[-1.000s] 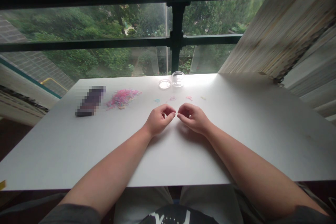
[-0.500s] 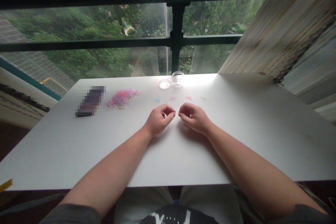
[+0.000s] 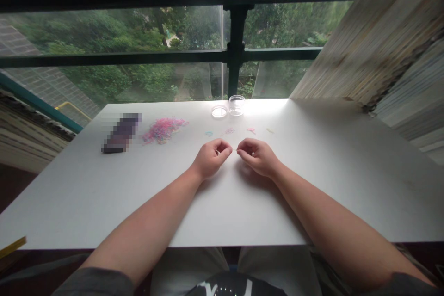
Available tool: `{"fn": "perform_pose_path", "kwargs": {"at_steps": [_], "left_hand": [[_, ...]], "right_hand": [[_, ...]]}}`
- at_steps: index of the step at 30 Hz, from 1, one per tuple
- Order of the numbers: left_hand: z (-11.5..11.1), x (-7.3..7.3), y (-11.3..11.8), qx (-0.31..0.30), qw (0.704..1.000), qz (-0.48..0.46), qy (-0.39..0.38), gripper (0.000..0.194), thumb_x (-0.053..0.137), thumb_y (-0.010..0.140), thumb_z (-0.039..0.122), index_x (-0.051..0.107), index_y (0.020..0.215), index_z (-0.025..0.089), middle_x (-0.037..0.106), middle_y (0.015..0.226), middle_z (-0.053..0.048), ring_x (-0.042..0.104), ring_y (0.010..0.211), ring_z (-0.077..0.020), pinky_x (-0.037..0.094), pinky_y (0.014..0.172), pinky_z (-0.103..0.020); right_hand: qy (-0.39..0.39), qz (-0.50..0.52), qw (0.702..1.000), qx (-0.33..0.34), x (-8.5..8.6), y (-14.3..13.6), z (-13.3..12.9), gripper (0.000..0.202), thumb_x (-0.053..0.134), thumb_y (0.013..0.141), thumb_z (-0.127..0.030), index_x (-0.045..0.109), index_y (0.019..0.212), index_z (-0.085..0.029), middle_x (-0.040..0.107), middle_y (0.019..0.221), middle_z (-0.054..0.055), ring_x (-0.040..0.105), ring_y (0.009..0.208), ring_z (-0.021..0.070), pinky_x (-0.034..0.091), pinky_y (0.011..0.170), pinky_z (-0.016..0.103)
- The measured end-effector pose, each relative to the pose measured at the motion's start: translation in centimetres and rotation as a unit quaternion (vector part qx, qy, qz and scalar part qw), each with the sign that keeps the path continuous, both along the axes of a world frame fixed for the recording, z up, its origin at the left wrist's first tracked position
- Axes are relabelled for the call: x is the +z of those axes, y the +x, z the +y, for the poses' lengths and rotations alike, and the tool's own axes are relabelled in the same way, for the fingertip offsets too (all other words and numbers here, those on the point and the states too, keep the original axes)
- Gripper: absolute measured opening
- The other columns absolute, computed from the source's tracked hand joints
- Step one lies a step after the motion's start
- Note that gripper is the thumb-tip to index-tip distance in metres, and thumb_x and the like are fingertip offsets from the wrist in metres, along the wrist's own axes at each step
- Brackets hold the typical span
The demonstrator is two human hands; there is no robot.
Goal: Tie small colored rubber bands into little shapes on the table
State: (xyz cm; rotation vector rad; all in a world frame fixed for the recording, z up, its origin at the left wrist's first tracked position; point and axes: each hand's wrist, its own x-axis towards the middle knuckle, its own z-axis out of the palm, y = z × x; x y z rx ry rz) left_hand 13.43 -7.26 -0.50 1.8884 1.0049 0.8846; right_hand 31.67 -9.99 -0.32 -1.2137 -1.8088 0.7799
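Note:
My left hand (image 3: 212, 158) and my right hand (image 3: 258, 157) face each other just above the middle of the white table, thumbs and forefingers pinched. A thin, pale yellowish rubber band (image 3: 234, 150) spans the small gap between the fingertips; most of it is hidden by them. Beyond the hands lie small separate groups of bands: blue (image 3: 208, 133), purple-pink (image 3: 230, 131), pink (image 3: 251, 130) and pale yellow (image 3: 270, 130). Farther left is a loose heap of mixed pink, purple and blue bands (image 3: 163, 129).
At the table's (image 3: 222, 212) far edge stands a clear round jar (image 3: 237, 106), its clear lid (image 3: 218, 112) lying beside it. A dark pixelated object (image 3: 122, 133) rests left of the heap. Window bars and a curtain (image 3: 340, 46) border the back and right.
The fingertips have drawn slightly apart, and the thin band between them shows more clearly. The view has shifted a little; the jar, lid and heap stay in place.

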Motion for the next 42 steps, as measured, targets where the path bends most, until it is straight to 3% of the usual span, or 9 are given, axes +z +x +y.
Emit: {"fn": "perform_pose_path", "kwargs": {"at_steps": [20, 29, 42], "left_hand": [[0.17, -0.29, -0.13, -0.006, 1.0, 0.009, -0.008, 0.023, 0.05, 0.082, 0.036, 0.059, 0.079, 0.015, 0.055, 0.069, 0.001, 0.047, 0.062, -0.0104, 0.038, 0.059, -0.022], [0.17, -0.22, -0.04, 0.0, 1.0, 0.015, 0.005, 0.022, 0.051, 0.081, 0.035, 0.061, 0.079, 0.015, 0.056, 0.069, 0.001, 0.047, 0.063, -0.0104, 0.038, 0.059, -0.022], [-0.22, 0.25, 0.06, -0.009, 0.999, 0.041, 0.005, 0.023, 0.051, 0.08, 0.036, 0.062, 0.079, 0.015, 0.061, 0.073, -0.001, 0.051, 0.064, -0.0114, 0.039, 0.059, -0.022]], "right_hand": [[-0.007, 0.006, 1.0, -0.004, -0.05, 0.14, 0.02, 0.007, 0.053, 0.076, -0.022, 0.057, 0.073, -0.017, 0.055, 0.064, 0.0, 0.044, 0.054, 0.0092, 0.036, 0.052, 0.022], [0.005, 0.014, 0.999, 0.04, 0.26, -0.06, -0.36, 0.003, 0.052, 0.074, -0.017, 0.055, 0.074, -0.017, 0.051, 0.062, -0.002, 0.043, 0.055, 0.009, 0.036, 0.052, 0.022], [0.034, 0.022, 0.999, 0.012, 0.2, -0.23, -0.26, 0.006, 0.056, 0.076, -0.022, 0.058, 0.075, -0.016, 0.051, 0.061, -0.001, 0.042, 0.055, 0.0092, 0.036, 0.052, 0.023]]}}
